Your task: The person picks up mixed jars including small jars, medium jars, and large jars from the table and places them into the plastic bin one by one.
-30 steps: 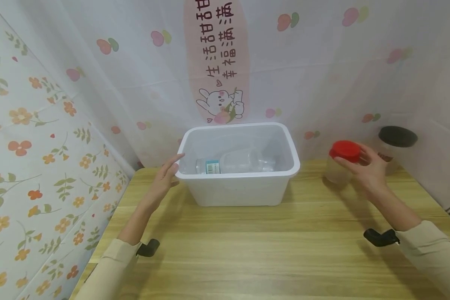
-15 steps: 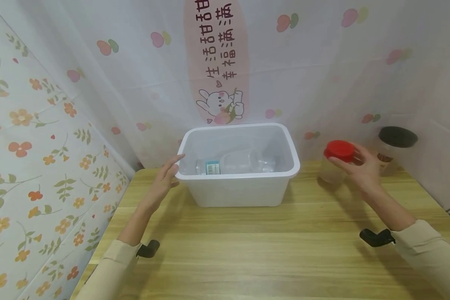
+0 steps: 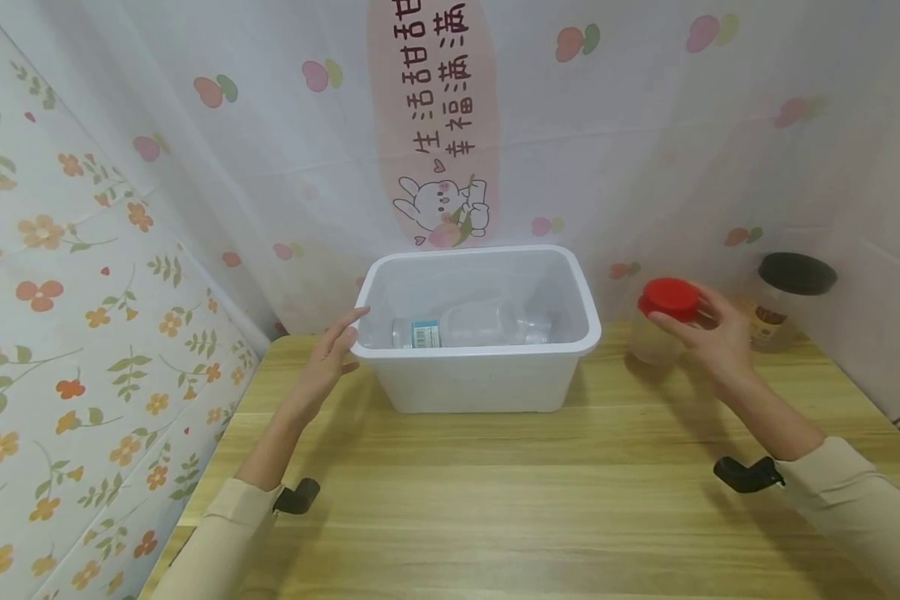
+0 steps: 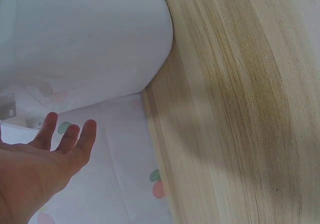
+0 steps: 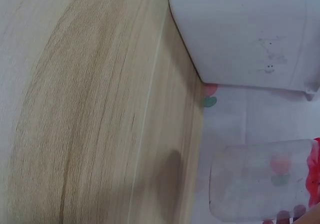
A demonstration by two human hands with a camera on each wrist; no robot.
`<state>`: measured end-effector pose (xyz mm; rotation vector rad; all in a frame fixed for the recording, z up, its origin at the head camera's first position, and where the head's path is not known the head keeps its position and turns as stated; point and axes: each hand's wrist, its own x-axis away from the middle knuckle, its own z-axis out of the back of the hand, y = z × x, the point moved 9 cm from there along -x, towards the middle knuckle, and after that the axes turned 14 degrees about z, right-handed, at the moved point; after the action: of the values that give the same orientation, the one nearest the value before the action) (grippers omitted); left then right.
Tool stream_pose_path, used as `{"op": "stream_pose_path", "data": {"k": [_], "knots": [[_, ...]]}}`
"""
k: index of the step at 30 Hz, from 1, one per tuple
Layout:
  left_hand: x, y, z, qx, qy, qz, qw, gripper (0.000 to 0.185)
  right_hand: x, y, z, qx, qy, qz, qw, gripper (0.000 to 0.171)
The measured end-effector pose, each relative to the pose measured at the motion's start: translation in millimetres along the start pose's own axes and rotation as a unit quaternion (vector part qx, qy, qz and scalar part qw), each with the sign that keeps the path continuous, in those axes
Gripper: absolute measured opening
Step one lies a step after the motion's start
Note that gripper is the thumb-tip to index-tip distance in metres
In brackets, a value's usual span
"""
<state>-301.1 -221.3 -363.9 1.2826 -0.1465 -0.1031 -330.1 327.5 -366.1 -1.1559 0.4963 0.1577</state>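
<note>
My right hand (image 3: 720, 337) grips a clear plastic jar (image 3: 651, 342) near its red lid (image 3: 673, 297), to the right of a white plastic bin (image 3: 480, 382). In the right wrist view, the clear jar body (image 5: 260, 184) shows with the fingertips (image 5: 299, 211) curled under it beside the lid, and curtain is visible between its base and the tabletop. My left hand (image 3: 322, 367) rests at the bin's left rim, fingers extended. The left wrist view has the left hand (image 4: 45, 169) with its fingers spread beside the bin wall. Several clear plastic containers (image 3: 471, 323) lie inside the bin, one with a blue-and-white label.
A clear jar with a black lid (image 3: 797, 273) and a brown label stands at the table's back right. Behind the wooden table (image 3: 450, 492) hangs a white printed curtain (image 3: 270, 183), and a floral curtain (image 3: 67, 333) closes off the left side.
My right hand has carried the red-lidded jar a little left toward the bin, uncovering more of the black-lidded jar. The left hand and the bin stay where they were.
</note>
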Motion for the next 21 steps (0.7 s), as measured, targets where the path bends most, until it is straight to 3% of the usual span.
{"op": "stream_pose_path", "data": {"k": [21], "knots": [[-2.1, 0.7, -0.7, 0.008, -0.001, -0.004, 1.0000, 0.052, -3, -14, -7, 0.004, -0.014, 0.013, 1.000, 0.073]]}}
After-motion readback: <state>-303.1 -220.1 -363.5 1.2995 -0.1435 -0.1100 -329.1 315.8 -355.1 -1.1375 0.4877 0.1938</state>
